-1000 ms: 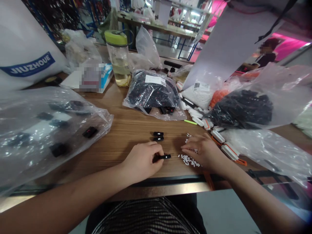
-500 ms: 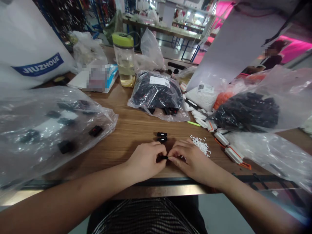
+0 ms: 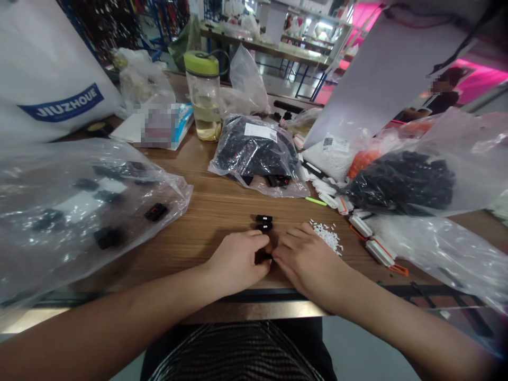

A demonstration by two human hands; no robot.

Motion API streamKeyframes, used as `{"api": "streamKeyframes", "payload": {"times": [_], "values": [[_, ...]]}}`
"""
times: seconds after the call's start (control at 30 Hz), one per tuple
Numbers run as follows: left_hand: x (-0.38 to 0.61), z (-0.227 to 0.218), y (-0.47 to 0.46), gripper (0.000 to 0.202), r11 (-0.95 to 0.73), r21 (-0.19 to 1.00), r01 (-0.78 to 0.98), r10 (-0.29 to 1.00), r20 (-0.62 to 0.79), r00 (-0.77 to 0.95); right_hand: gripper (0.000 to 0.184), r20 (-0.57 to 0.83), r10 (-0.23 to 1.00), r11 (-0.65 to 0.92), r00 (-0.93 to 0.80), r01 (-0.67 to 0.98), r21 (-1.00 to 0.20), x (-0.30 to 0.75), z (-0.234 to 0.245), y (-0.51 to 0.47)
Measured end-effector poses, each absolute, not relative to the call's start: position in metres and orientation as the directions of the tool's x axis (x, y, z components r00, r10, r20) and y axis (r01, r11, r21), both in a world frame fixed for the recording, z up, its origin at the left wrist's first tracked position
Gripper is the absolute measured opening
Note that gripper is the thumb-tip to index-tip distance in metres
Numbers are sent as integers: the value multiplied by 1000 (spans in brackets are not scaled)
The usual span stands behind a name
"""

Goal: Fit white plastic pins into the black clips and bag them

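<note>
My left hand (image 3: 237, 260) is closed around a small black plastic part (image 3: 263, 256) at the front of the wooden table (image 3: 214, 211). My right hand (image 3: 305, 258) meets it from the right, fingertips pinched against the same part; whatever tiny piece they hold is hidden. Two more black parts (image 3: 264, 222) lie just beyond my hands. A scatter of tiny white pieces (image 3: 327, 235) lies to the right of my right hand.
A large clear bag with black parts (image 3: 79, 211) covers the left. Bags of black parts sit at centre back (image 3: 257, 153) and right (image 3: 405, 182). White and orange clips (image 3: 373, 243), a green stick (image 3: 315, 201), a green-lidded bottle (image 3: 204, 95) and a white sack (image 3: 43, 79) surround them.
My right hand left the white pieces and came left to meet my left hand at the black part. The fingers now press closer together over it.
</note>
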State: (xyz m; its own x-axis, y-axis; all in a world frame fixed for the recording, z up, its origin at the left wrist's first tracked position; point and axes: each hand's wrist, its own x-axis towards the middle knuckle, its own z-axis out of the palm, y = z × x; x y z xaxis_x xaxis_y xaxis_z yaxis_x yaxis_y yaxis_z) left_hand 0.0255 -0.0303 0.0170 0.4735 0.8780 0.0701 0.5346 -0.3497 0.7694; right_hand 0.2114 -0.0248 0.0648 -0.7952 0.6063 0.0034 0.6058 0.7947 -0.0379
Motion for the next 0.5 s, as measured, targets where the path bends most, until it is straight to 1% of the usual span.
{"api": "streamKeyframes", "payload": {"times": [0.17,0.23,0.33,0.5], "values": [[26,18,-31,5,-343,769,540,885,72,460,18,8,639,752,-769,622,-218,223,68,-24],[26,19,-32,5,-341,766,545,886,69,458,18,27,653,734,-757,625,-266,227,68,-24],[26,18,-31,5,-341,769,541,888,74,455,18,66,674,717,-736,630,-298,229,66,-25],[26,18,-31,7,-345,773,532,887,84,454,16,103,707,694,-700,656,-297,226,61,-25]]}}
